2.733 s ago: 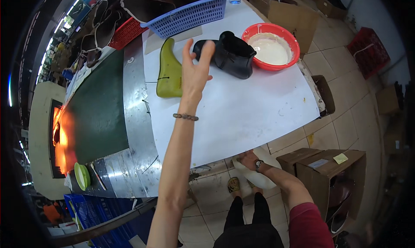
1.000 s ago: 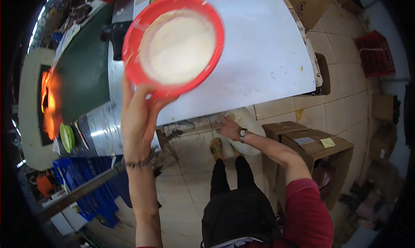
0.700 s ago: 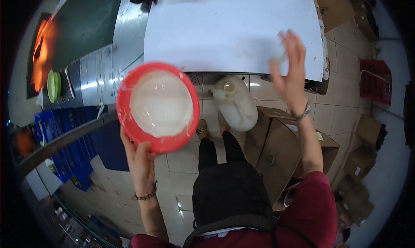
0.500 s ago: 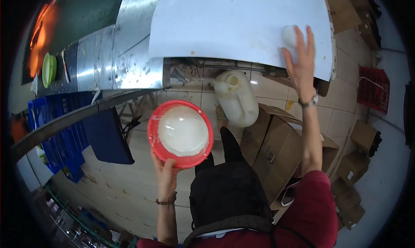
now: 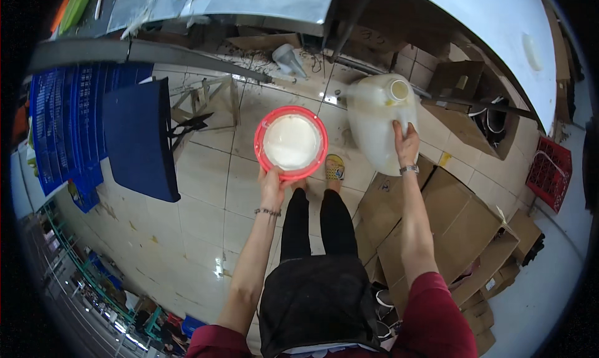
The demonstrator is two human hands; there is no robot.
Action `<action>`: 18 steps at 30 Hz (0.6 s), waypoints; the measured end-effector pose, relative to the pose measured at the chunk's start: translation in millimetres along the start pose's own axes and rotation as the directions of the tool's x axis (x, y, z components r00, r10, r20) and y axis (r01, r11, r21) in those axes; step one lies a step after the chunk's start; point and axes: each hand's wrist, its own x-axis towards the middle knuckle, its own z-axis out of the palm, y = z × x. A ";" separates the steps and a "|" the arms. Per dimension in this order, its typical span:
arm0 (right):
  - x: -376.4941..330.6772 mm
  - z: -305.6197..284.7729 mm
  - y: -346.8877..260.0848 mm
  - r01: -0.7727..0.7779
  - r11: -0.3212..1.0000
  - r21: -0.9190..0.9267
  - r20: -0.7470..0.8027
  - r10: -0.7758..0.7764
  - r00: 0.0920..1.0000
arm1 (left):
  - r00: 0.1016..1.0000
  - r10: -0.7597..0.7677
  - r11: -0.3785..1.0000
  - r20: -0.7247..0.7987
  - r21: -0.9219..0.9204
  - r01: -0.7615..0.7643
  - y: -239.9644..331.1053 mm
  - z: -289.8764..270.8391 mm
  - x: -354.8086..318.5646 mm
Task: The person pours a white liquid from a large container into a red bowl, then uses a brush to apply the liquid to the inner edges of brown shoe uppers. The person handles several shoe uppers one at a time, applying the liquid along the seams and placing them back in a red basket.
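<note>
My left hand grips the near rim of a red bowl, thumb near the edge. The bowl holds a smooth white, creamy substance and hangs over the floor in front of me. To its right stands a large translucent, off-white plastic jug, its round mouth uncovered. My right hand is closed at the jug's handle side; the palm side of the grip is hidden. A round white lid-like piece lies on the white tabletop at the upper right.
Cardboard boxes stand to the right near my leg. A red crate is farther right. At left are a dark blue panel and blue crates. A metal-edged bench spans the far side, with a grey funnel-like item beneath.
My right hand has left the white round piece on the tabletop and come down to the jug. The view has shifted, and the bowl remains in my left hand.
</note>
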 end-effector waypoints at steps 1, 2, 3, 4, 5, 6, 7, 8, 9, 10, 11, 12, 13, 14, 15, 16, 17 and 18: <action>-3.7 -0.9 8.4 0.032 0.999 0.012 0.026 -0.032 0.999 | 0.999 0.031 0.999 -0.015 0.007 -0.031 -3.1 1.4 9.2; -1.0 1.3 12.4 0.070 0.997 0.025 0.049 -0.071 0.996 | 0.998 0.065 0.998 -0.026 0.009 -0.065 -5.4 6.7 21.3; -8.5 1.8 7.8 0.092 0.994 0.065 0.031 -0.094 0.995 | 0.995 0.080 0.996 -0.054 0.047 -0.077 -11.8 3.6 28.1; -13.6 3.6 2.3 0.036 0.997 0.067 0.104 -0.043 0.994 | 0.996 0.074 0.997 -0.054 0.013 -0.073 -16.6 -0.5 35.3; -16.5 3.2 -2.2 -0.020 0.998 0.061 0.170 0.009 0.985 | 0.997 0.065 0.998 -0.047 -0.021 -0.067 -21.5 -5.9 44.0; -19.4 5.6 -5.1 -0.076 0.996 0.052 0.228 0.063 0.972 | 0.998 0.060 0.997 -0.034 -0.054 -0.062 -24.6 -9.4 52.2; -26.8 10.5 -8.5 -0.032 0.998 0.053 0.224 0.020 0.974 | 0.995 0.079 0.993 -0.055 -0.081 -0.084 -29.8 -13.2 57.5; -33.4 14.6 -11.4 -0.019 0.999 0.047 0.242 0.007 0.970 | 0.995 0.074 0.994 -0.061 -0.070 -0.078 -30.3 -15.6 59.8; -38.9 17.4 -14.7 -0.004 0.999 0.042 0.261 -0.007 0.965 | 0.995 0.069 0.996 -0.067 -0.060 -0.073 -30.5 -18.7 61.6; -42.6 19.7 -18.5 0.011 0.999 0.038 0.280 -0.021 0.960 | 0.995 0.064 0.996 -0.074 -0.050 -0.068 -31.3 -22.2 62.6; -45.7 25.4 -21.7 0.071 0.995 0.071 0.275 -0.088 0.957 | 0.995 0.063 0.997 -0.082 -0.039 -0.066 -31.7 -27.3 64.1; -51.4 27.6 -24.0 0.074 0.997 0.017 0.319 -0.076 0.945 | 0.994 0.061 0.998 -0.089 -0.028 -0.064 -33.2 -31.5 65.5; -59.1 26.6 -25.6 0.079 0.996 -0.037 0.361 -0.061 0.931 | 0.994 0.059 0.998 -0.096 -0.017 -0.061 -33.4 -37.3 67.6; -67.3 24.6 -31.0 0.094 0.991 -0.091 0.396 -0.050 0.917 | 0.994 0.077 0.996 -0.074 -0.029 -0.079 -32.4 -44.3 67.4; -78.2 36.2 -29.3 0.196 0.980 0.016 0.337 -0.190 0.922 | 0.994 0.095 0.994 -0.053 -0.042 -0.097 -30.1 -52.8 67.9; -88.2 42.5 -31.5 0.212 0.977 -0.011 0.344 -0.195 0.919 | 0.993 0.113 0.992 -0.032 -0.055 -0.115 -28.8 -60.1 68.4; -100.0 51.0 -35.9 0.224 0.974 -0.041 0.358 -0.195 0.913 | 0.992 0.124 0.991 -0.038 -0.054 -0.125 -30.4 -68.2 71.4; -112.2 58.9 -40.6 0.238 0.969 -0.069 0.373 -0.196 0.907 | 0.990 0.134 0.989 -0.044 -0.053 -0.137 -31.9 -76.1 74.8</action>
